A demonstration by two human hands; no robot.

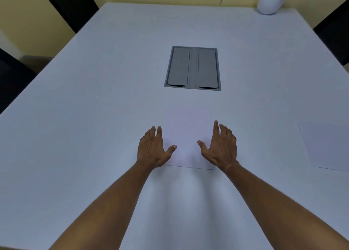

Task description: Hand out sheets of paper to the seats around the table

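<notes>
A white sheet of paper [188, 132] lies flat on the white table [94, 108] in front of me. My left hand [154, 148] is over the sheet's left edge, fingers straight and thumb spread out. My right hand [221, 146] is over its right edge in the same pose. Neither hand holds anything. I cannot tell whether the palms touch the paper. A second white sheet [328, 146] lies flat at the table's right, partly cut off by the frame.
A grey cable hatch with two lids [193, 68] is set into the table's middle. A white plant pot [271, 1] stands at the far right corner. Dark chair backs show at the far left [71, 6], the left edge [13, 76] and the right [334, 32].
</notes>
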